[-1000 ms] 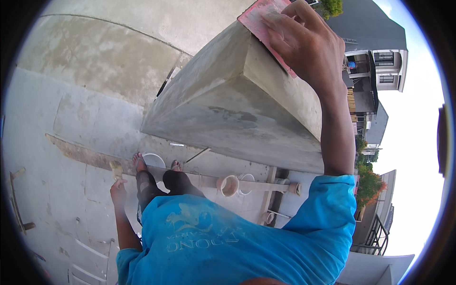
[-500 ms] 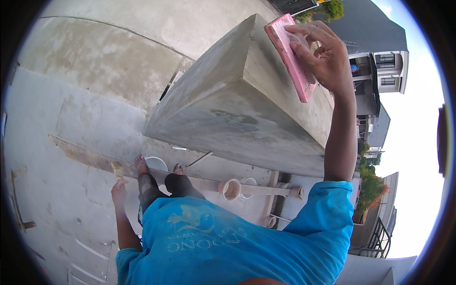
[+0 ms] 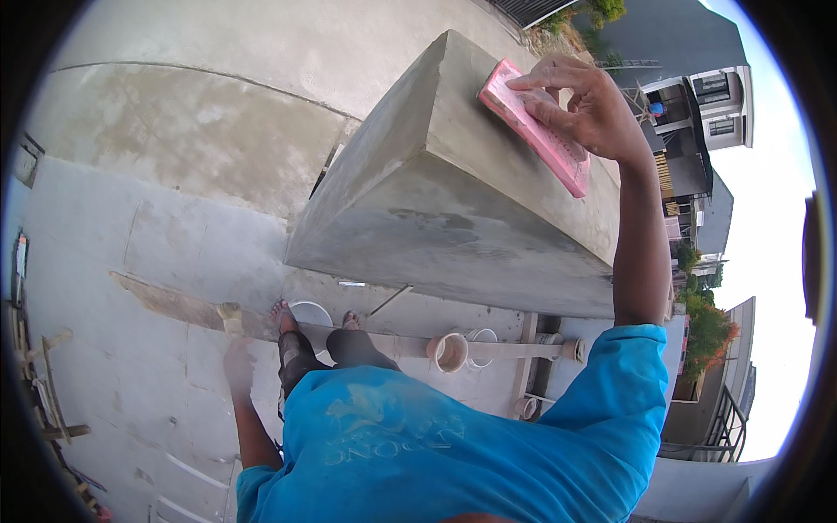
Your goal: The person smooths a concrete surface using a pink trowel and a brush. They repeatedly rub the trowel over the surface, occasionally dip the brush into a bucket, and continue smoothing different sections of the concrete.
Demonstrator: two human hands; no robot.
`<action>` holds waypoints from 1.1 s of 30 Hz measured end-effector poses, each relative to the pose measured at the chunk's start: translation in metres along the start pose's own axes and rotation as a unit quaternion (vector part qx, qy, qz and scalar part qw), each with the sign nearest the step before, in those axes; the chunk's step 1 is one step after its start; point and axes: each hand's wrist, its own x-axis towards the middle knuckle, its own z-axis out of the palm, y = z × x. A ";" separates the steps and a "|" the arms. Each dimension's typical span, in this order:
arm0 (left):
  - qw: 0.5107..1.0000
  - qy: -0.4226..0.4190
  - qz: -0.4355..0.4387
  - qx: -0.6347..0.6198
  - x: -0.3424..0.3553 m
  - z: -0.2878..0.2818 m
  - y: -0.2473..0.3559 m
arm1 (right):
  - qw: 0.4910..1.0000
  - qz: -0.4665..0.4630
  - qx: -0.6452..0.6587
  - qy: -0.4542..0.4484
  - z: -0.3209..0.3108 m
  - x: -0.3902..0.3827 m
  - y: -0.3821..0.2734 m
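My right hand (image 3: pixel 595 112) is closed on a pink plastering float (image 3: pixel 542 144), thumb and fingers around its handle. The float's long flat plate lies against the smooth grey top face of a cement-rendered block (image 3: pixel 366 213), a little in from its far corner. Low at my left side, my left hand (image 3: pixel 237 364) is closed around the lower part of a paintbrush (image 3: pixel 230 317) with pale bristles pointing up. Motion smears that hand somewhat. Darker damp-looking patches mark the block's front face.
I stand barefoot on a narrow plank (image 3: pixel 174 305). A brownish bucket (image 3: pixel 448 352) sits on it to my right, with a white bucket (image 3: pixel 482 347) beside it. Another pale bucket (image 3: pixel 311 314) is by my feet. Wood scraps (image 3: pixel 54 383) lie far left; houses (image 3: pixel 719 105) stand beyond.
The float has slid along the block's top face, away from the far corner, and now shows more of its upper side. The whole view has shifted slightly. Both hands keep their hold.
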 end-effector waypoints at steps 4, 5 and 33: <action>0.996 -0.037 0.063 -0.046 0.012 -0.001 0.031 | 0.996 -0.015 0.026 0.086 0.028 0.036 -0.004; 0.998 -0.027 0.046 -0.040 0.013 0.000 0.046 | 0.996 -0.012 0.045 0.077 0.033 0.038 -0.008; 0.846 -0.068 0.528 0.026 -0.072 0.074 0.346 | 0.941 -0.028 0.226 0.248 0.054 -0.123 -0.118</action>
